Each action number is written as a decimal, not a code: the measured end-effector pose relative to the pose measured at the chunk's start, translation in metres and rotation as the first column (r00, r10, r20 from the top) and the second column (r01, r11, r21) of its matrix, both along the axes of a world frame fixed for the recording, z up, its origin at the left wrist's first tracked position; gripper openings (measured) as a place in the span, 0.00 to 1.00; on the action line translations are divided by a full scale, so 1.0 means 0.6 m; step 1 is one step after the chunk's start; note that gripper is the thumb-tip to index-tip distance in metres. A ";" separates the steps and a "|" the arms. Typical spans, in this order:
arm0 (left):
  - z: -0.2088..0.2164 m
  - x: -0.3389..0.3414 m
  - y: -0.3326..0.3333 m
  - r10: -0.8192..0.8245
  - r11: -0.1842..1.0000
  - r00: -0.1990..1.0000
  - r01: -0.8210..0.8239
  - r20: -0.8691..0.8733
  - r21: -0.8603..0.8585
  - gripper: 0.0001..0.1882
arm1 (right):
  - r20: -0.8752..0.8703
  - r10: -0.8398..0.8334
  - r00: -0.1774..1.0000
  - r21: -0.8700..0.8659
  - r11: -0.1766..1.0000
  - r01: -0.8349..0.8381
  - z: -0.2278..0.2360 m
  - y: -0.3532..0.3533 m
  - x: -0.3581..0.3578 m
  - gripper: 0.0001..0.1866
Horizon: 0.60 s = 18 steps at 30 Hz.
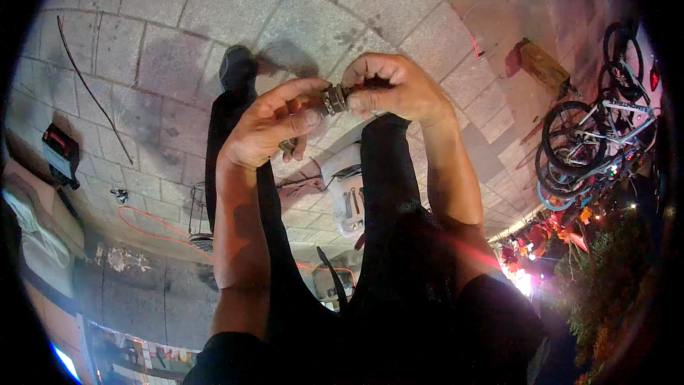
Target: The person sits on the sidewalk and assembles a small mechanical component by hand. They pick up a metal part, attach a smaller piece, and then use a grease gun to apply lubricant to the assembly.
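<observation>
Between my two hands is a small dark metal cylinder with ridges or rings [335, 100], held over the space above my knees. My left hand [267, 125] pinches its left end with thumb and fingers. The fingers of my right hand [392, 89] close around its right end, so much of that end is hidden. A small brass-coloured piece [288, 146] shows below my left thumb, against the curled fingers; its kind is too small to tell.
Below my hands, a pale tray [333, 178] carries wrench-like tools. A black cable [91, 89], an orange hose [153, 217] and a dark box [61, 151] lie on the paving at left. At right are a wooden block [543, 65] and parked bicycles [581, 135].
</observation>
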State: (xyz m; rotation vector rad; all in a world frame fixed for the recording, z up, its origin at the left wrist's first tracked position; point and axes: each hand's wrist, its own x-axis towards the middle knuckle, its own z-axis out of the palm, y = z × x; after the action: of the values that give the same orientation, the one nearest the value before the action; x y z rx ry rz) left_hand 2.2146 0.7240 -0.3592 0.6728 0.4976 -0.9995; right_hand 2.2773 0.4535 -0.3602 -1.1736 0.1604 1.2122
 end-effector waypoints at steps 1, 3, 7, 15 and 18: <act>-0.002 0.002 -0.001 -0.015 1.000 1.000 0.015 0.013 -0.016 0.23 | 0.062 -0.012 0.998 -0.005 1.000 0.012 0.002 -0.001 -0.004 0.11; 0.000 0.003 -0.005 -0.030 0.999 1.000 0.029 0.010 0.028 0.24 | 0.200 0.005 0.980 -0.044 0.999 0.004 0.012 -0.003 -0.006 0.11; -0.004 0.004 -0.008 -0.004 1.000 0.999 0.004 0.038 0.002 0.27 | 0.298 0.055 0.953 -0.124 0.992 -0.018 0.037 -0.007 0.001 0.12; 0.011 0.005 -0.007 -0.023 0.999 0.991 0.027 0.133 -0.028 0.28 | 0.308 0.119 0.944 -0.205 0.977 -0.056 0.075 -0.004 0.009 0.12; 0.004 0.000 -0.005 -0.014 0.998 0.988 0.022 0.152 -0.053 0.27 | 0.497 0.173 0.850 -0.213 0.974 -0.074 0.083 0.001 0.011 0.12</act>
State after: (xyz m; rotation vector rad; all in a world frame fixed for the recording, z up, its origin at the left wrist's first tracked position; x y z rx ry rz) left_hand 2.2145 0.7208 -0.3570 0.6990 0.3303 -0.9674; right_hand 2.2841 0.4540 -0.3102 -1.6567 -0.2149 0.9652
